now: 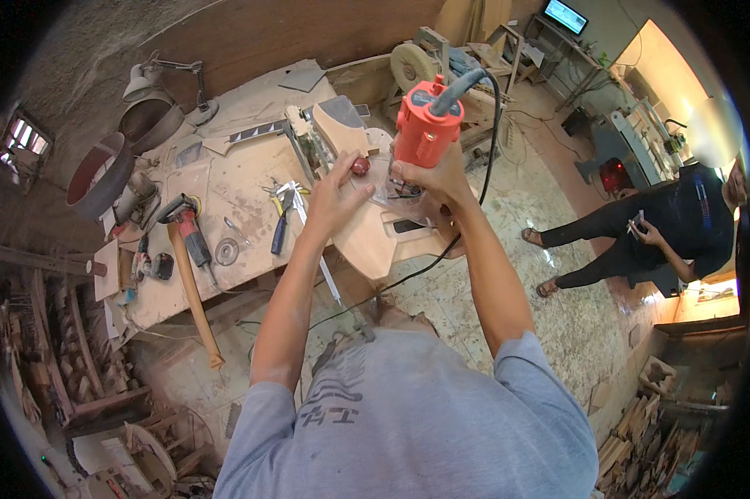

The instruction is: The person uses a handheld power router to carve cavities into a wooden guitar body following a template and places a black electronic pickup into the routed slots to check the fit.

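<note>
A red handheld router (427, 129) stands upright on a pale wooden guitar body (367, 241) at the table's right edge. My right hand (441, 179) is closed around the lower part of the router. My left hand (340, 195) has its fingers around the dark red ball knob (360, 166) beside the router's clear base; its grip is partly hidden. The base (383, 187) lies between my hands, and the bit is hard to make out. A black cord (495, 125) loops from the router's top down to the right.
On the table (242, 195) lie pliers (280, 231), a caliper (323, 270), a red power tool (194, 237), a guitar neck (259, 133) and a desk lamp (171, 75). A bench grinder (412, 66) stands beyond. Another person (658, 224) stands at the right.
</note>
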### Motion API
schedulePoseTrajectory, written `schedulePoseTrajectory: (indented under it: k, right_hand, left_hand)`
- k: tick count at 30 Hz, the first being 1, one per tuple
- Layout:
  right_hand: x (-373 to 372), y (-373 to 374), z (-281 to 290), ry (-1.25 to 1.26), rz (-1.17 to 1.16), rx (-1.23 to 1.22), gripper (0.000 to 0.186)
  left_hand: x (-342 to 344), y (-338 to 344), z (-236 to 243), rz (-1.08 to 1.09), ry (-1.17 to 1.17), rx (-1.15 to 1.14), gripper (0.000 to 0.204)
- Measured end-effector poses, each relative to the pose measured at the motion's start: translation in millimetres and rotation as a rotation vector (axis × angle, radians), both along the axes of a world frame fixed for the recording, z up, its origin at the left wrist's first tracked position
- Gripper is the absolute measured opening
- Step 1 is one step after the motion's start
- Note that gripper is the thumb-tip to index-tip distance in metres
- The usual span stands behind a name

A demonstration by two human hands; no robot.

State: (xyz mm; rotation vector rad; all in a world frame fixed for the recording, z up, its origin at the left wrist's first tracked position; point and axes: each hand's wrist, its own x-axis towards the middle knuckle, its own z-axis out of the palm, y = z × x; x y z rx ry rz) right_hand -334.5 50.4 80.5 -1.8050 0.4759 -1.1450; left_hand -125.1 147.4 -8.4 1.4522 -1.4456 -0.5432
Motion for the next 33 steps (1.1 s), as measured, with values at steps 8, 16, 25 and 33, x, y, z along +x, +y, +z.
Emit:
schedulePoseTrajectory:
  k: [8, 16, 25, 33]
  right_hand:
    - [-14, 14, 4, 0.027, -0.022, 0.05, 0.073]
    - [-14, -2, -4, 0.041, -0.062, 0.018, 0.073]
    - [-14, -14, -8, -0.022, -0.022, 0.087, 0.084]
    - [-15, -23, -11, -0.061, -0.016, 0.069, 0.085]
  left_hand:
    - [0, 1, 5, -0.013, -0.11, 0.014, 0.081]
    - [-8, -3, 10, 0.007, -0.043, 0.031, 0.08]
    - [-14, -13, 10, 0.017, -0.053, 0.024, 0.081]
    - [-16, -18, 16, 0.047, -0.155, 0.046, 0.079]
